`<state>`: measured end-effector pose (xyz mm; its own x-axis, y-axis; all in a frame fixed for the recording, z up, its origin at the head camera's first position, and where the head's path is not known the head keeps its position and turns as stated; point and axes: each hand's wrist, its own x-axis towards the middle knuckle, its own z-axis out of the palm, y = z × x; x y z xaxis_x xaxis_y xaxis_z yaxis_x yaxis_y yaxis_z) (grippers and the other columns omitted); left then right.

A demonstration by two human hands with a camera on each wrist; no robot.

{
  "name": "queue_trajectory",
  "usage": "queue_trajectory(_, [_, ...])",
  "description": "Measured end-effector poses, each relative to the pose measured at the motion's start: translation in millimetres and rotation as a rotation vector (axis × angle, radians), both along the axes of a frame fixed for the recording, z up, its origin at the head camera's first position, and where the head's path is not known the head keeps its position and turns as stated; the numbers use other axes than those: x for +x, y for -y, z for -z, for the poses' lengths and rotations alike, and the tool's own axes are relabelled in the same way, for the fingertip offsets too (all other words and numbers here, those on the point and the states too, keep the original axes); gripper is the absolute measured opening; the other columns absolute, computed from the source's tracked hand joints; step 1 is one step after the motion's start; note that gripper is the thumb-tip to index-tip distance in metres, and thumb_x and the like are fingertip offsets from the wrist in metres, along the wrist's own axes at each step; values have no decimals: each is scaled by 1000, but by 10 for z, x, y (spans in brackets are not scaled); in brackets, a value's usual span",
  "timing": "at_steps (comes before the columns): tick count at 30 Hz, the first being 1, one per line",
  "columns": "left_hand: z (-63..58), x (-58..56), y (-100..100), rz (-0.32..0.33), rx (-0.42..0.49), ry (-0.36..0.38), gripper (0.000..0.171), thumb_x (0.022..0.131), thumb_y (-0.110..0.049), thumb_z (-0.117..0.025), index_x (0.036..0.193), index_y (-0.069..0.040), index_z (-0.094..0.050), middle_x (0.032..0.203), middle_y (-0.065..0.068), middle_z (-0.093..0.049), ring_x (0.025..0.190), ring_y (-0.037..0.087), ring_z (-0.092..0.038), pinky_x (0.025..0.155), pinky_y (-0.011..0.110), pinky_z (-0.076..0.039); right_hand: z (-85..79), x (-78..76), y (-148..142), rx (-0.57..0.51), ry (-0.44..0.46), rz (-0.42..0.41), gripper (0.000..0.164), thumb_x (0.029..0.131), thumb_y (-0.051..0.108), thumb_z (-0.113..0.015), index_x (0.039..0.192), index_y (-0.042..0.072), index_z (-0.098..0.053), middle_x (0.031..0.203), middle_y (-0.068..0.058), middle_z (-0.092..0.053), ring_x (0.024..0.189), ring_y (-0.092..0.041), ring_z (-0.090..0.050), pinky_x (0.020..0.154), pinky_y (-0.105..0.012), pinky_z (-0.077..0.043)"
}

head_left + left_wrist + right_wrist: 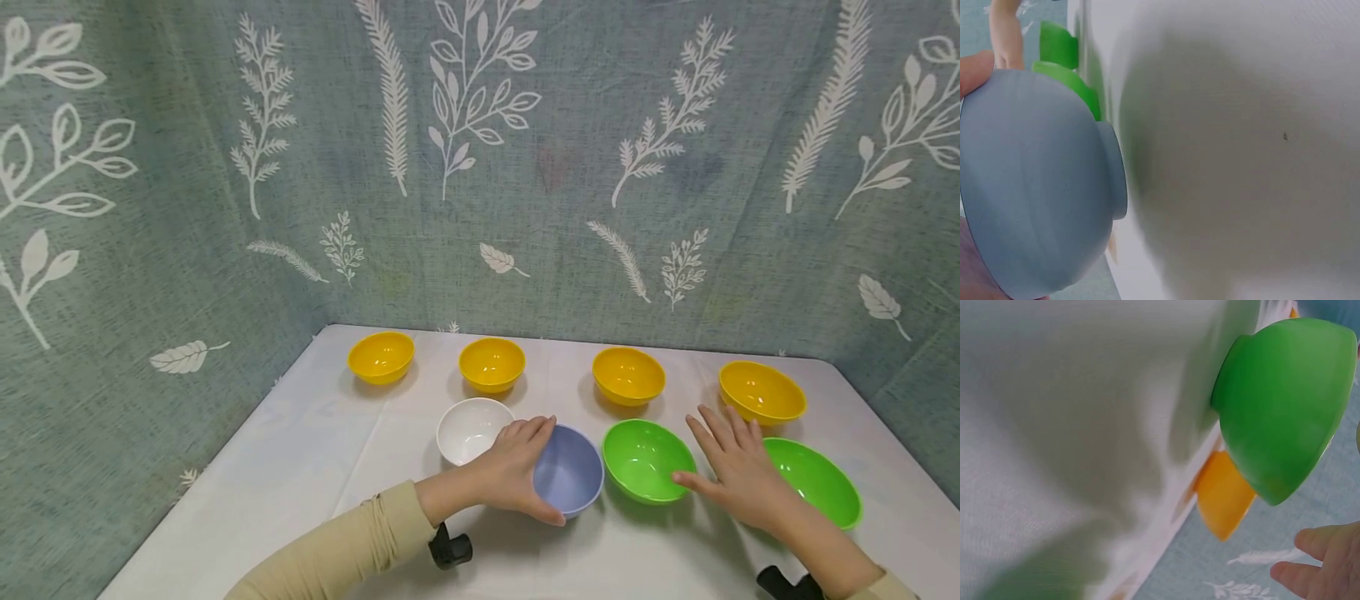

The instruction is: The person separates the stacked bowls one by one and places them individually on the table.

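Observation:
My left hand (pixel 510 471) grips a blue bowl (pixel 572 473) by its left side, thumb at the near edge and fingers at the far edge. The left wrist view shows the outside of this blue bowl (pixel 1035 181) and its foot close to the cloth; whether they touch I cannot tell. Fingers spread, my right hand (pixel 742 475) hovers between a green bowl (pixel 647 462) and a second green bowl (pixel 821 487), which it partly covers. In the right wrist view, fingertips (pixel 1294 575) are apart from the green bowl (pixel 1285 406).
Behind the left hand stands a white bowl (pixel 468 433), partly hidden. Yellow bowls line the back: far left (pixel 381 358), mid-left (pixel 492 367), mid-right (pixel 628 377) and far right (pixel 761 393). A white cloth (pixel 300 500) covers the table; a leaf-patterned curtain (pixel 555 150) hangs behind.

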<state>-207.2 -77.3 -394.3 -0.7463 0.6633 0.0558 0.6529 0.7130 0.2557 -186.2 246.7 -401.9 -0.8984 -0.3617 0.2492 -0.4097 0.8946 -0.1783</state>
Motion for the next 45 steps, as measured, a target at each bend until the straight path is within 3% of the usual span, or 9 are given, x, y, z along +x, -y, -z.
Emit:
queue_trajectory(9, [-150,61,35,-24,26,56,116,60,-60,-74,145,-4,-19,146,12,-27,130,26,-27,107,43,-27,28,-4,-50,-12,22,21,82,81,51,-60,135,-6,-35,142,-27,-24,130,-54,-8,104,-65,3])
queue_trajectory(21, [-428,71,191,-103,155,91,115,60,-54,-77,145,-3,-19,150,12,-21,135,29,-20,107,46,-27,23,-6,-109,-29,69,32,85,83,51,-58,136,-9,-30,145,-27,-19,131,-54,-4,104,-61,10])
queue_trajectory(30, [-573,23,440,-200,234,94,118,58,-50,-79,145,-1,-16,149,14,-22,134,33,-20,100,53,-32,51,10,-133,-20,57,39,84,82,50,-60,136,-8,-32,143,-28,-23,130,-54,-7,105,-62,6])
queue_trajectory(40, [-670,-13,778,-296,225,68,121,58,-52,-79,146,-2,-13,150,12,-20,132,31,-20,101,53,-32,30,-2,-126,-38,101,46,84,83,51,-58,137,-8,-31,144,-29,-20,131,-54,-3,104,-60,12])
queue_trajectory(45, [-669,-3,966,-331,217,22,120,58,-52,-78,145,1,-14,149,16,-22,133,37,-19,101,58,-28,21,-2,-109,-50,101,39,84,82,50,-59,137,-8,-31,144,-28,-20,130,-55,-4,104,-61,11])
